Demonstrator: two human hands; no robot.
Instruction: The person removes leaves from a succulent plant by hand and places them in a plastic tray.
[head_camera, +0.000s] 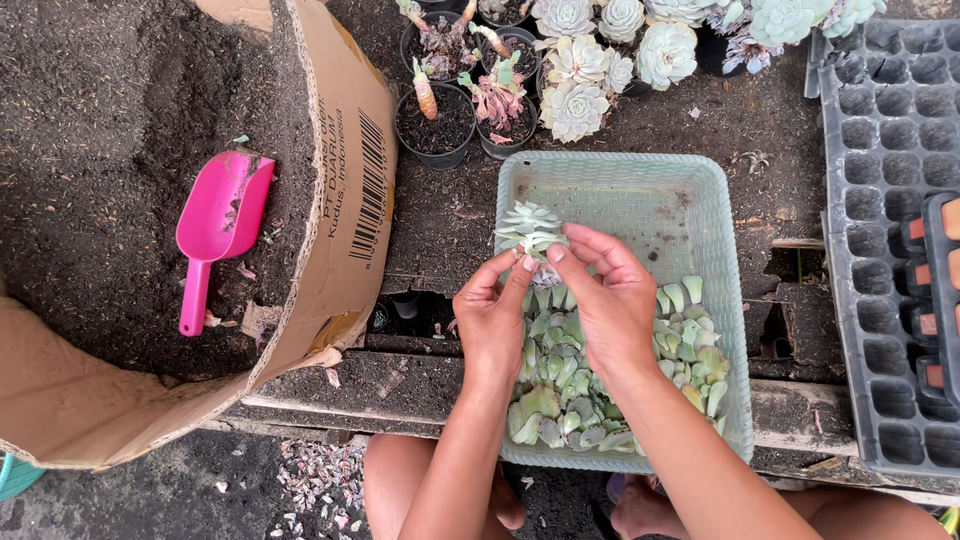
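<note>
Both my hands meet over a pale green plastic basket (620, 180). My left hand (492, 315) and my right hand (607, 300) pinch the base of a small pale green succulent rosette (529, 228), fingertips touching under its leaves. The rosette is held above the basket's left rim. Several loose succulent leaves (575, 385) are heaped in the near half of the basket, partly hidden by my wrists.
A cardboard box of dark soil (110, 130) with a pink scoop (215, 225) stands at the left. Small black pots (437, 125) and potted rosettes (600, 50) line the back. A black seedling tray (885, 240) sits at the right. My knees are below the bench.
</note>
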